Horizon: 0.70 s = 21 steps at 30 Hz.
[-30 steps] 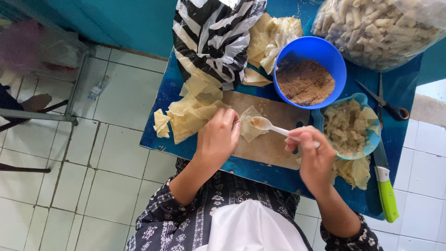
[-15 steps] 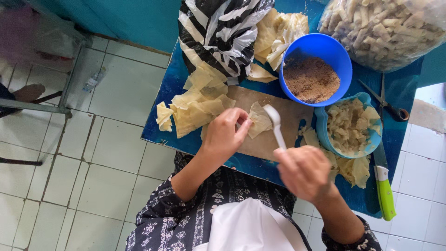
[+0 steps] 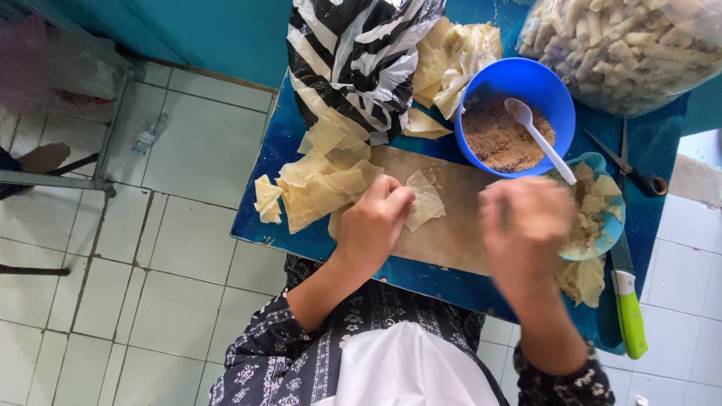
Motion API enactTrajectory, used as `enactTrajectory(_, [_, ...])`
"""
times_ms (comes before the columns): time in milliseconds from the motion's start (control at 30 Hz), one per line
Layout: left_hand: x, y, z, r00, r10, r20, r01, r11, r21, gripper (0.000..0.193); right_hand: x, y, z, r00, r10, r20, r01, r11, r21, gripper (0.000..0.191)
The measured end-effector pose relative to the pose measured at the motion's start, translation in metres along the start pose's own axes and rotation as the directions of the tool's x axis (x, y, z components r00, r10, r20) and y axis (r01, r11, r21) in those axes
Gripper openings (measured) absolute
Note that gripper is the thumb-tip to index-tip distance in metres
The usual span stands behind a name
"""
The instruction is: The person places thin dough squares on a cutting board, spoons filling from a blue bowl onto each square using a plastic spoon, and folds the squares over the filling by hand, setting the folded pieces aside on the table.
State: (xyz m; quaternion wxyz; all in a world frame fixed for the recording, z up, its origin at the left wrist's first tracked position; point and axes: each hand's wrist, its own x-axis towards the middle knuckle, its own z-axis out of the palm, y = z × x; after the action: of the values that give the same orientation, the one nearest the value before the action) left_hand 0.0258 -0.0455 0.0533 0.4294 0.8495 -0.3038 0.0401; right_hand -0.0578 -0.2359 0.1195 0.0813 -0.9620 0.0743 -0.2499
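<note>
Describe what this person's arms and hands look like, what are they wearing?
Both hands, left hand and right hand, are bare, without gloves. Dark sleeves with a small pale floral print are pushed up past the forearms. The right hand is motion-blurred, so rings cannot be made out.

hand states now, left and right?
Left hand: fingers curled onto the wrapper on the board, pinching it.
Right hand: motion-blurred, grip cannot be told; the spoon rests in the blue bowl.
</note>
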Motion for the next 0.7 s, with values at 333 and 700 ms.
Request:
enactTrajectory(333, [0.002,-0.006,-0.006,1.000,0.025,0.015,-0.026,0.999,0.037,0.014,-0.010,-0.023,0.051,0.939,0.139,0.314,-0.218,0.948,0.230,0.012])
enactTrajectory(700, [0.006,-0.011,-0.008,0.999,0.024,0.033,-0.025,1.000,0.017,0.015,-0.005,-0.030,0.056,0.873,0.312,0.375,-0.487,0.524,0.699,0.025])
